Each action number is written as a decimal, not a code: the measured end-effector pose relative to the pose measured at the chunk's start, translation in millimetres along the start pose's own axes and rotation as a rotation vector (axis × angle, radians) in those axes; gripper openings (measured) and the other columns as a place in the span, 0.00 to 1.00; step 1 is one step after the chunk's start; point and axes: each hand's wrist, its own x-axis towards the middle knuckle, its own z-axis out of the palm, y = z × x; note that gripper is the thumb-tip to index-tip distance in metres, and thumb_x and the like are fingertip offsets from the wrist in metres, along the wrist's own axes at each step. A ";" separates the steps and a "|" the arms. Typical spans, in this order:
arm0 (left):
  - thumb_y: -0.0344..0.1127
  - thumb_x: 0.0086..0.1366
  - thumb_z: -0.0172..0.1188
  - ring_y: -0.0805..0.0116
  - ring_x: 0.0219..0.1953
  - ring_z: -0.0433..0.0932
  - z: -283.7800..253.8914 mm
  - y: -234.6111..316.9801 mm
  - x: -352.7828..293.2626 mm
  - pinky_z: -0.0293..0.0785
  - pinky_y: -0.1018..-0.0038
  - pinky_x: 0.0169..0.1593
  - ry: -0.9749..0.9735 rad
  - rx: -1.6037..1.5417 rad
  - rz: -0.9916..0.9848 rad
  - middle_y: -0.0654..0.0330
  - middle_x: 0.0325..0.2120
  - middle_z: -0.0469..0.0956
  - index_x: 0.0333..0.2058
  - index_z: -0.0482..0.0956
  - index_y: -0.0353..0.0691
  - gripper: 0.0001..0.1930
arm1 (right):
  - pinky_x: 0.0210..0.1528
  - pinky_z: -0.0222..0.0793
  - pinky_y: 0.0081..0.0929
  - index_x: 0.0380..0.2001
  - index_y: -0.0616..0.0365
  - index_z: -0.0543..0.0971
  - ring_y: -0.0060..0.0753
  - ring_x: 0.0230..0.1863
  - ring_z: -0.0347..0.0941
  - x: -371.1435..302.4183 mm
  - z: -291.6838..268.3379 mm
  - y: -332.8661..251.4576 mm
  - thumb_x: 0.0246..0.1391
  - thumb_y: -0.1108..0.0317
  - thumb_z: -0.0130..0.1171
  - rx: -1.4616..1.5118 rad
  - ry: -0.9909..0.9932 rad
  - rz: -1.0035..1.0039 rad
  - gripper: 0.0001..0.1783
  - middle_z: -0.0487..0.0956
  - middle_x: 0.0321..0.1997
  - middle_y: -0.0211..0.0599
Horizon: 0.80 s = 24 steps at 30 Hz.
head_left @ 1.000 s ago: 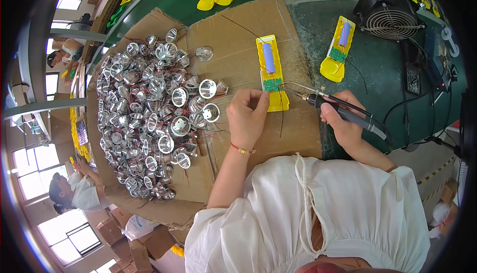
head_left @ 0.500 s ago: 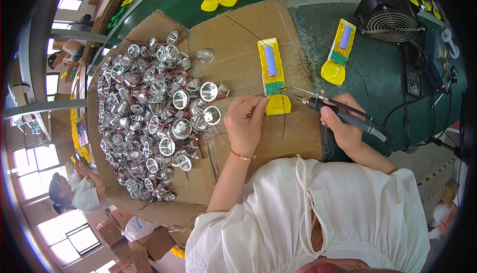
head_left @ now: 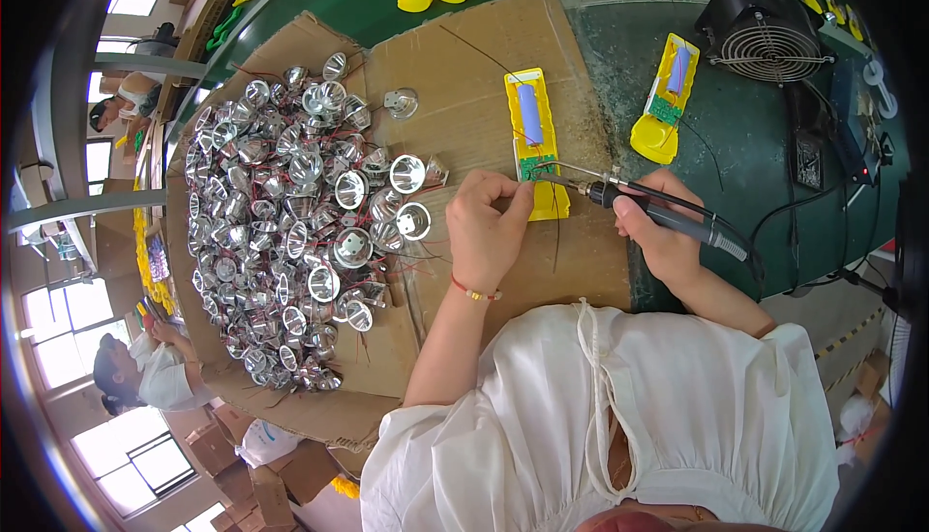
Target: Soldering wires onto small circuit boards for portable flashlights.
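A yellow plastic casing (head_left: pixel 550 205) lies on the cardboard, holding a blue-violet cylindrical battery (head_left: pixel 528 114) and a green circuit board (head_left: pixel 532 166). My left hand (head_left: pixel 487 232) is closed in a pinch at the board's lower left edge; whatever sits between the fingertips is hidden. Wrapped round the black handle of a soldering iron (head_left: pixel 683 222) is my right hand (head_left: pixel 666 242). The iron points left, its tip at or just over the board, with a thin metal tube beside it. Dark wires stick out from the casing above and below.
Left of my hands, a cardboard tray (head_left: pixel 281 404) holds a heap of silver reflector cups (head_left: pixel 310 169) with red wires. A second yellow casing (head_left: pixel 656 137) lies to the right, near a black fan (head_left: pixel 767 44). More casings line the far side; two people sit at left.
My left hand has moved slightly right and up, its fingertips now at the board. The soldering iron in my right hand has shifted slightly left. The view has shifted a little.
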 end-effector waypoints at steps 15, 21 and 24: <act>0.28 0.51 0.62 0.70 0.20 0.74 -2.2 2.6 2.1 0.69 0.77 0.25 -0.023 -0.028 -0.056 0.56 0.23 0.74 0.22 0.78 0.31 0.05 | 0.23 0.67 0.16 0.30 0.63 0.71 0.18 0.21 0.70 -3.7 -8.4 -10.5 0.49 0.73 0.58 0.034 0.053 -0.057 0.07 0.75 0.21 0.34; 0.30 0.52 0.62 0.73 0.19 0.75 -5.8 -4.2 -0.3 0.69 0.78 0.24 -0.019 -0.023 -0.114 0.56 0.22 0.77 0.24 0.78 0.31 0.07 | 0.25 0.68 0.16 0.30 0.63 0.72 0.18 0.22 0.71 -5.5 -19.3 -9.2 0.48 0.73 0.60 0.103 0.075 0.004 0.09 0.75 0.22 0.34; 0.35 0.54 0.62 0.78 0.20 0.76 -11.0 9.8 6.7 0.71 0.78 0.24 0.052 -0.284 -0.264 0.56 0.18 0.78 0.27 0.79 0.32 0.10 | 0.25 0.68 0.16 0.30 0.63 0.72 0.17 0.22 0.70 -2.0 -37.4 -8.8 0.48 0.72 0.60 0.075 0.107 -0.025 0.08 0.75 0.22 0.33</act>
